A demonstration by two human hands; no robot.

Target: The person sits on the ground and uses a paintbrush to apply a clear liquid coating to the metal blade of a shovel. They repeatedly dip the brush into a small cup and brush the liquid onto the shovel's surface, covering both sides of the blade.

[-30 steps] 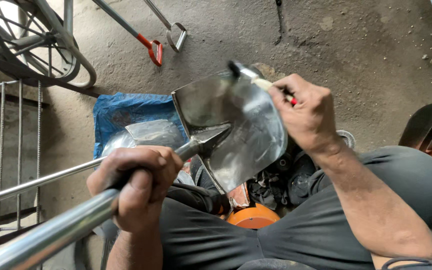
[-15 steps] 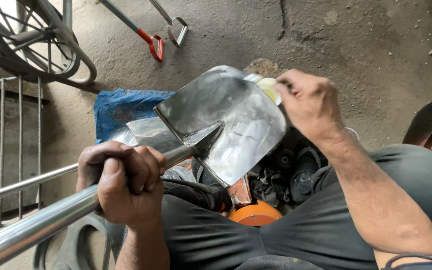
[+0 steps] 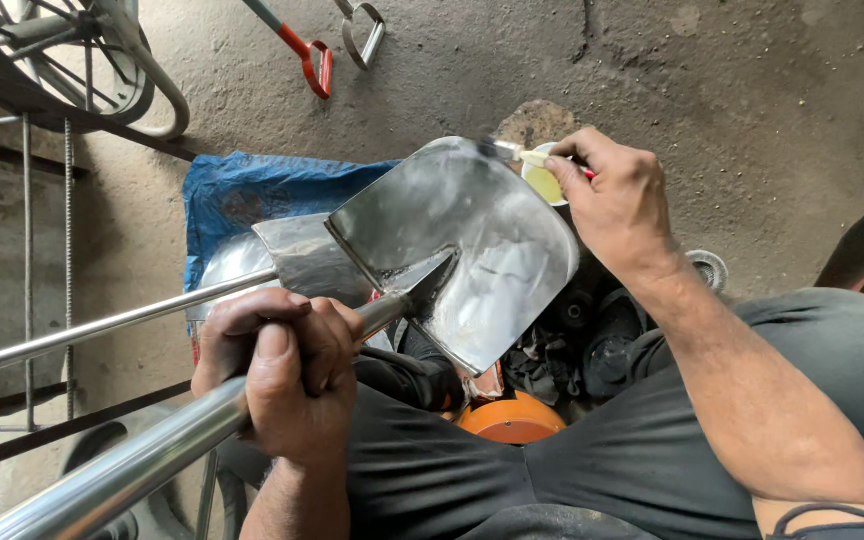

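My left hand (image 3: 277,375) grips the shiny metal handle (image 3: 122,465) of a shovel whose steel blade (image 3: 462,245) is raised over my lap. My right hand (image 3: 617,200) holds a small brush (image 3: 512,152) at the blade's far edge; its dark bristles touch the metal. Just past the brush stands a small cup of yellowish liquid (image 3: 544,182), partly hidden by my right hand.
A second shovel (image 3: 292,258) lies under the first, on a blue tarp (image 3: 242,200). An orange object (image 3: 512,420) and dark clutter sit by my knees. A wheel (image 3: 62,55), a metal grate (image 3: 12,270) and red-handled tools (image 3: 312,60) lie on the concrete floor.
The shovel blade has turned flatter and shifted slightly; my right hand has moved the brush from the blade's upper middle to its far right edge by the cup.
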